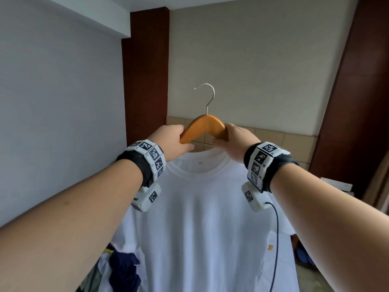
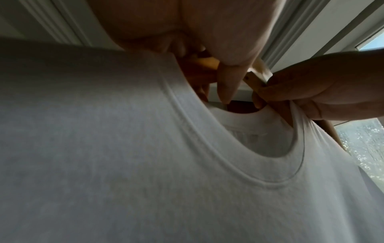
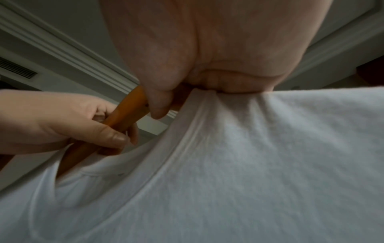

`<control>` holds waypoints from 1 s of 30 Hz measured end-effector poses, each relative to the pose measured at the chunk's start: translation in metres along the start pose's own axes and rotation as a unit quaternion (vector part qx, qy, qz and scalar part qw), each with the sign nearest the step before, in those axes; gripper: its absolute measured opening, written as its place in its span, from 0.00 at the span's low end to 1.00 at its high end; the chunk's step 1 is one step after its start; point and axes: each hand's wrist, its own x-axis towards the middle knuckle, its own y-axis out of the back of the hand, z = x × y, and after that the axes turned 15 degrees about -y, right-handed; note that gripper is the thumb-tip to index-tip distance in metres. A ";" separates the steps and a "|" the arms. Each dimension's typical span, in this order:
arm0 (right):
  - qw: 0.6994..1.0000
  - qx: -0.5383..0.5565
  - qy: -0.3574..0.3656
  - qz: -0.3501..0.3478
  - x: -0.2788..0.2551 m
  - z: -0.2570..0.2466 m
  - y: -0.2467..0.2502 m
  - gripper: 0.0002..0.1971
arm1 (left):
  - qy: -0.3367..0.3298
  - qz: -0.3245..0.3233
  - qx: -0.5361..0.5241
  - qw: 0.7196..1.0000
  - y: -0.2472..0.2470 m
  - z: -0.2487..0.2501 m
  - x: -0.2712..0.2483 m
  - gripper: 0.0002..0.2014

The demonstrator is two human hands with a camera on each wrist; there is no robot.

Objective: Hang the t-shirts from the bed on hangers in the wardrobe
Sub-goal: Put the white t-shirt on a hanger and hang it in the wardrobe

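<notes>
A plain white cotton t-shirt (image 1: 200, 218) hangs in front of the person, its round neckline just under both hands. The left hand (image 1: 170, 140) grips the left arm of a curved orange-brown wooden hanger (image 1: 205, 126), and the right hand (image 1: 235, 142) grips the right arm. The hanger's ends are hidden inside the collar. Its silver metal hook (image 1: 207, 95) stands free against the beige wall (image 1: 263, 70). The shirt's hem is cut off below.

Pale walls (image 1: 252, 60), dark wood panels (image 1: 147, 70)

Glossy wooden hanger (image 1: 205, 127), shiny metal hook (image 1: 207, 95), matt cloth t-shirt (image 1: 202, 218).
</notes>
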 end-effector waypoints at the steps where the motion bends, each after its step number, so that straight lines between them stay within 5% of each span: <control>1: 1.000 0.000 0.001 0.002 0.000 -0.003 0.000 0.16 | 0.005 0.003 0.005 1.000 0.004 -0.003 0.000 0.15; 10: 1.000 0.017 0.014 -0.016 0.003 -0.022 -0.005 0.16 | 0.087 0.031 0.085 0.992 0.032 -0.029 -0.010 0.28; 15: 0.997 0.035 0.032 -0.053 0.006 -0.033 -0.016 0.22 | 0.129 0.061 0.093 0.985 0.050 -0.050 -0.024 0.26; 21: 0.993 0.025 0.100 -0.055 0.006 -0.046 -0.035 0.07 | 0.176 0.067 0.114 0.976 0.062 -0.077 -0.051 0.23; 30: 0.979 0.094 0.159 -0.086 0.005 -0.077 -0.093 0.06 | 0.262 0.067 0.124 0.955 0.082 -0.109 -0.116 0.21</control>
